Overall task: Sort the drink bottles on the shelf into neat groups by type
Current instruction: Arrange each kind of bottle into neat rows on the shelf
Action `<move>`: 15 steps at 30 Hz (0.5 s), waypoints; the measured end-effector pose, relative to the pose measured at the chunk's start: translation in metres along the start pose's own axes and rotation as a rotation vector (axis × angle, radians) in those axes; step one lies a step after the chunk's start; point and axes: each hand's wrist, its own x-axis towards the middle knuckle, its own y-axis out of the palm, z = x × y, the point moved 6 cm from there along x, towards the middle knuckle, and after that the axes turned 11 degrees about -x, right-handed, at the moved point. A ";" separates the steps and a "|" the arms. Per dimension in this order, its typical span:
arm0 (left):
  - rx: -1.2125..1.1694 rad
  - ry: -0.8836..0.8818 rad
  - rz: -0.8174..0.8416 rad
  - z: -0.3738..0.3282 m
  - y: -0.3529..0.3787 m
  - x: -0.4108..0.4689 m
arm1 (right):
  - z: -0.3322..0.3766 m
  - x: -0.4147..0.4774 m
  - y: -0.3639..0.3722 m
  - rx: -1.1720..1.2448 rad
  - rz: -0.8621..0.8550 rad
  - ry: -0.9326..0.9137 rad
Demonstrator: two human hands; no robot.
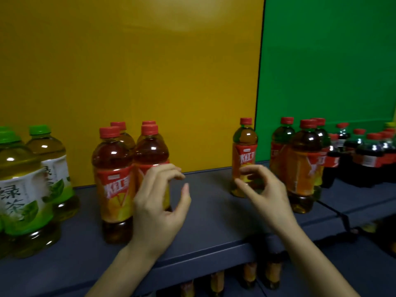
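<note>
Although four red teas (113, 185) are grouped beside the green teas (23, 189) on the shelf (210, 215), a stray tea (244, 151) and a trio (302, 168) by the colas (364, 155) are left ungathered (left hand (158, 202) and right hand (265, 189) are held loosely curled, empty).

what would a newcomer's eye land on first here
Two bare hands hover mid-frame over the dark blue shelf, the left hand beside a cluster of four red-capped amber tea bottles, the right hand in front of a lone red-capped amber tea bottle. Behind them a bright yellow back panel meets a green back panel. Green-capped pale green tea bottles stand far left, dark cola bottles far right.
</note>
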 end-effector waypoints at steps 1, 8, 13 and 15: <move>-0.028 -0.035 0.069 0.001 0.022 0.002 | -0.012 0.002 -0.019 -0.009 -0.061 0.012; -0.110 -0.454 0.273 0.037 0.157 0.003 | -0.089 0.008 -0.099 -0.156 -0.271 0.141; -0.151 -0.672 0.226 0.067 0.208 0.009 | -0.131 0.012 -0.082 -0.064 0.056 0.248; -0.141 -0.731 0.193 0.077 0.214 0.010 | -0.135 0.014 -0.080 -0.081 0.074 0.229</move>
